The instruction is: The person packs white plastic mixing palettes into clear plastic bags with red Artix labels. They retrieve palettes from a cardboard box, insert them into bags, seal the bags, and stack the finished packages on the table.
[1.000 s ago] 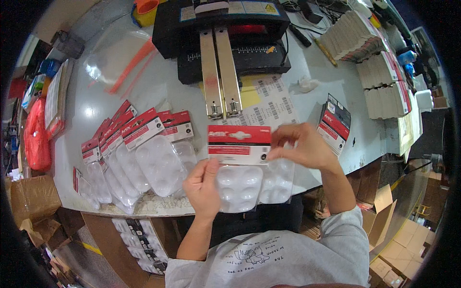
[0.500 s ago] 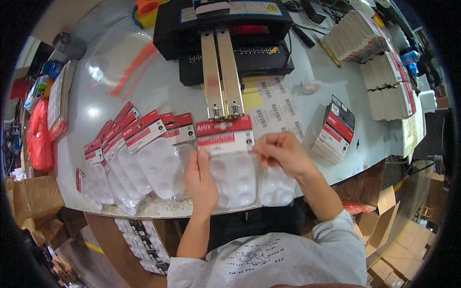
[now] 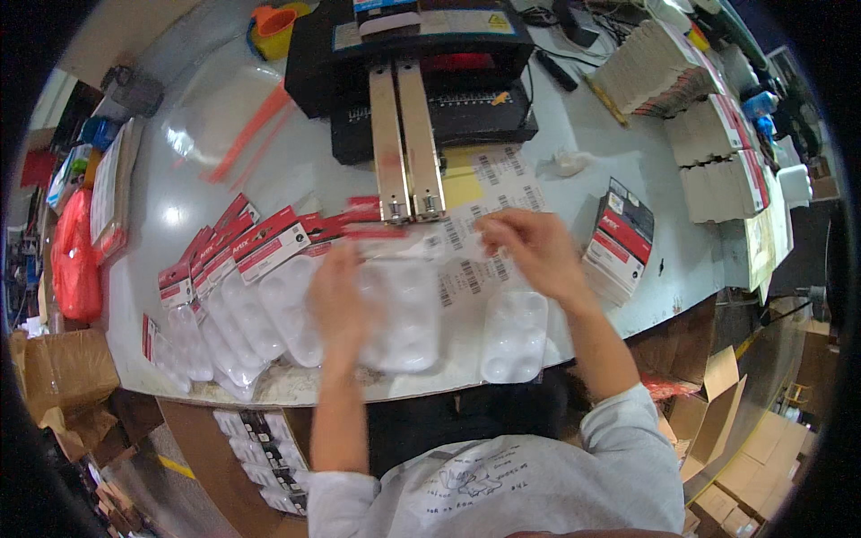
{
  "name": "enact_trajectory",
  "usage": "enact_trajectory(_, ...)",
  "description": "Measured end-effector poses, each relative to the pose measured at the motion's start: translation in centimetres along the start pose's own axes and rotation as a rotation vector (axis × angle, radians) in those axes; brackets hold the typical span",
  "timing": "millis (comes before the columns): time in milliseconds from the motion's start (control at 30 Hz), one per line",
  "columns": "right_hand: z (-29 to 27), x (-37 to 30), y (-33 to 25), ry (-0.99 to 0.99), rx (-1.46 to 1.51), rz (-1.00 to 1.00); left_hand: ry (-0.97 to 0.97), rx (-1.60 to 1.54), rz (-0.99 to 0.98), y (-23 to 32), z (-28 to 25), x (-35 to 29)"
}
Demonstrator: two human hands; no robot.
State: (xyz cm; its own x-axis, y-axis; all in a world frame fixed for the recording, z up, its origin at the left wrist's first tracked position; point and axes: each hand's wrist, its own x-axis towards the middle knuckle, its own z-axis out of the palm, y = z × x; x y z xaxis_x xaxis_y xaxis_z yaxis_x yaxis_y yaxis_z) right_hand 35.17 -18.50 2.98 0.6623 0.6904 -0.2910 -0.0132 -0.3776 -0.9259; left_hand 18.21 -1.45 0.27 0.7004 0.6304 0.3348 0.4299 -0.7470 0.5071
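The left hand's grip, motion-blurred, pinches the left side of a white bagged paint palette at the table's near edge, its red-and-white header card just below two metal bars. The right hand bends its fingers over the barcode sheet; whether they pinch anything I cannot tell. Fanned carded palettes lie left, a card stack right.

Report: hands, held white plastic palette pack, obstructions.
Left hand holding pack, both blurred. Right hand over white barcode-label sheet, grip unclear. Flat silver metal rails close to pack's red-and-white card, contact unclear.
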Motion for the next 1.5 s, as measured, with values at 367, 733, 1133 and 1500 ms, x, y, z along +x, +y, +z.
enact_trajectory(367, -15.0, -4.8, 7.0, 0.36, -0.903, -0.042, -0.358, -0.22, 0.02, 8.4, 5.7, -5.4)
enact_trajectory(733, -9.5, -7.2, 3.3, 0.634, -1.005, -0.056, -0.476, -1.196, -0.67, 7.9, 1.3, -4.3)
enact_trajectory(1133, -0.5, -4.3, -4.3, -0.27, -0.411, -0.226, -0.434, -0.775, -0.436, 7.4, -2.9, -5.2)
enact_trajectory(1500, -1.1, -3.6, -2.9, -0.151, -0.327, -0.198, -0.165, -0.807, -0.425, 6.4, -2.0, -5.1)
